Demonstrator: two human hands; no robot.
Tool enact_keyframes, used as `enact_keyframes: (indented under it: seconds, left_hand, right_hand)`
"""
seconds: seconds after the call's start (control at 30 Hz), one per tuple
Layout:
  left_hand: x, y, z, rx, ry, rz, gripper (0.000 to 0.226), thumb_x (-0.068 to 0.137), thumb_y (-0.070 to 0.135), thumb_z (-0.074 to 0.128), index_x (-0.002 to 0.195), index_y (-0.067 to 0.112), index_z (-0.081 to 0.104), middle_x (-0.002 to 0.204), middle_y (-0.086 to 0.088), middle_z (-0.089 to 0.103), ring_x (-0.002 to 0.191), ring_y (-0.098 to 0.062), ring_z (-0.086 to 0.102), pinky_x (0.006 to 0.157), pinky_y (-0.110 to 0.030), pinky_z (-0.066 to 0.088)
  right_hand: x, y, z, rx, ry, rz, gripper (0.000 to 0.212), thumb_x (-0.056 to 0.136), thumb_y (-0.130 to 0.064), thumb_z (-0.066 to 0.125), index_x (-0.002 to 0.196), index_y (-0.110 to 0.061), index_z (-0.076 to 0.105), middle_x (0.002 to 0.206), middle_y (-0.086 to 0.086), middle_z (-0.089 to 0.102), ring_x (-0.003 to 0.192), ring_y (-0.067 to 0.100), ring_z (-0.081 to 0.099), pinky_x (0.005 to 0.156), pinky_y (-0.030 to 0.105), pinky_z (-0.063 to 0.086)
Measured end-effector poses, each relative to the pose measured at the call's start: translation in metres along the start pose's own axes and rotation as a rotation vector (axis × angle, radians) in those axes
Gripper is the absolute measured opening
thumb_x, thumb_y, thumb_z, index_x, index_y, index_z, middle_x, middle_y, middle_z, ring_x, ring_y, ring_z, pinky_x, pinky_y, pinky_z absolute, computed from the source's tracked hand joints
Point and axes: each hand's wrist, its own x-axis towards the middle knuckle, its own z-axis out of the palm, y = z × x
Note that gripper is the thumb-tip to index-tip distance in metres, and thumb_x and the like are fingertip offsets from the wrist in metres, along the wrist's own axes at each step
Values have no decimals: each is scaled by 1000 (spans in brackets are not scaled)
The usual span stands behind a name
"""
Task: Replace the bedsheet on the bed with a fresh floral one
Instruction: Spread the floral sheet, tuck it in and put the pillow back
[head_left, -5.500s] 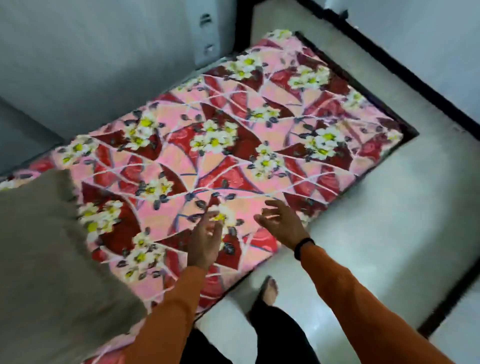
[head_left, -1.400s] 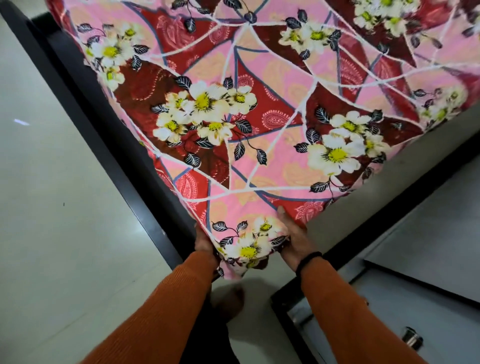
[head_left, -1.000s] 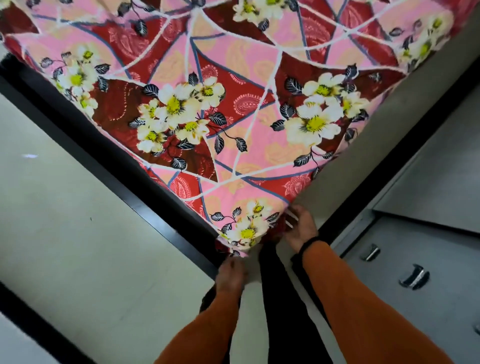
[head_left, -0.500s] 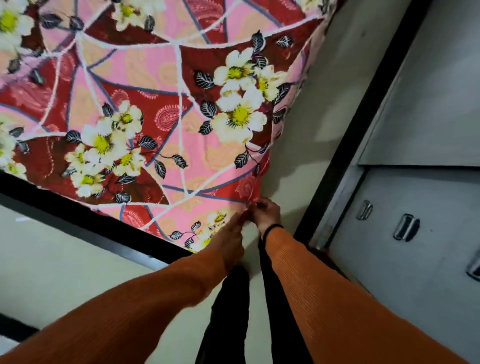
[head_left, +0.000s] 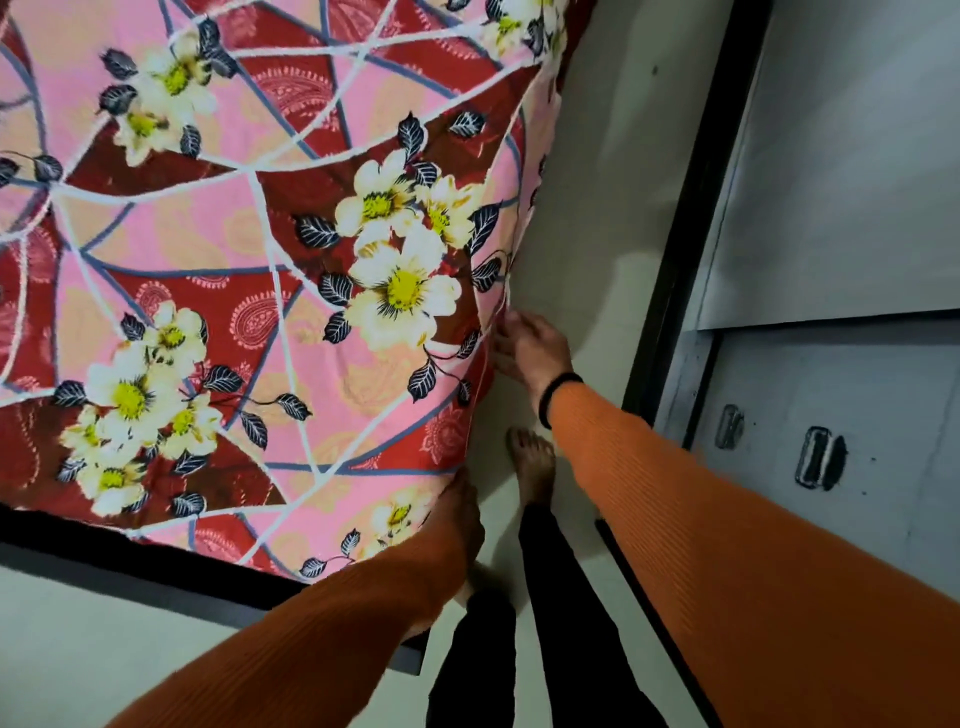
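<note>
No text or labels can be read.

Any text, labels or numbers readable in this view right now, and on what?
None readable. The pink-and-red floral bedsheet carries only flowers, leaves and paisley pattern. The grey metal cabinet with its dark handles shows no lettering. The black wristband is plain.

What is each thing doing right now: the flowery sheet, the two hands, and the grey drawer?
Floral bedsheet: spread over the mattress, its edge draped down the side.
Left hand: at the sheet's corner, fingers hidden.
Right hand: fingers touching the sheet's side edge.
Grey drawer: closed.
Bare foot: flat on the floor.
</note>
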Motion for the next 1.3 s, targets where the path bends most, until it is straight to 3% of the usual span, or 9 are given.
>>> enact_keyframes:
  seconds: [0.1,0.2,0.3,0.4,0.67,0.8,0.93,1.13,1.3]
  left_hand:
    - [-19,-42,-65,-345,30,275,35,106,36,42,121,17,67,121,-7,66,114,-33,63,100,-46,46]
    - [-24,-102,-90,-499,631,195,33,103,28,40,91,15,67,91,-7,64,88,-31,62,77,-41,46]
    - [-16,-172,-111,-480,937,-11,30,105,33,43,113,15,65,118,-11,64,114,-32,56,101,-49,42]
    - [11,-235,-141,-293,846,-101,49,106,46,34,142,18,55,153,-12,47,147,-34,36,122,-57,19]
    - [74,-287,-186,42,534,-105,71,102,61,10,162,23,18,170,-14,-1,157,-34,-10,123,-61,-7]
    - [79,-308,-201,-168,734,-290,72,104,58,12,164,17,9,170,-12,-4,157,-33,-10,124,-59,1]
    - [83,-327,-205,-321,785,-375,70,106,56,15,164,17,10,171,-7,-2,157,-30,-9,125,-59,4]
    - [94,-348,-231,-341,770,-318,71,106,57,16,163,16,10,170,-5,-2,157,-27,-8,125,-59,4]
    - [110,-379,-248,-343,722,-278,76,101,60,25,163,16,15,171,-4,3,158,-28,-3,122,-61,12]
  right_hand:
    - [24,-26,9,79,-15,60,52,65,-52,84,103,-17,77,104,7,78,97,25,73,95,49,58]
    - [6,-57,6,38,28,24,13,82,-22,84,78,-18,73,88,9,77,80,20,69,86,38,61]
    - [15,-39,-15,-167,154,-29,23,77,-17,81,58,-19,68,64,1,68,62,17,60,68,34,59]
    - [31,-16,-31,-173,203,-1,16,72,-21,79,60,-21,70,72,4,73,71,22,66,79,48,61]
    - [33,-97,5,404,-79,231,34,98,-10,45,70,-11,63,63,5,65,53,18,63,52,21,47]
    - [58,-151,-6,587,-246,148,42,98,-55,56,102,-17,74,100,7,78,90,19,75,91,38,55]
    - [86,-191,-13,423,-256,70,50,86,-38,78,125,-7,70,119,13,74,117,29,68,107,45,51]
    - [92,-196,-59,6,127,-58,19,77,-15,87,68,-14,71,66,3,64,60,14,54,53,19,47]
    - [112,-92,-77,-138,289,73,25,68,-17,92,53,-22,73,51,-5,65,59,15,67,69,50,58]
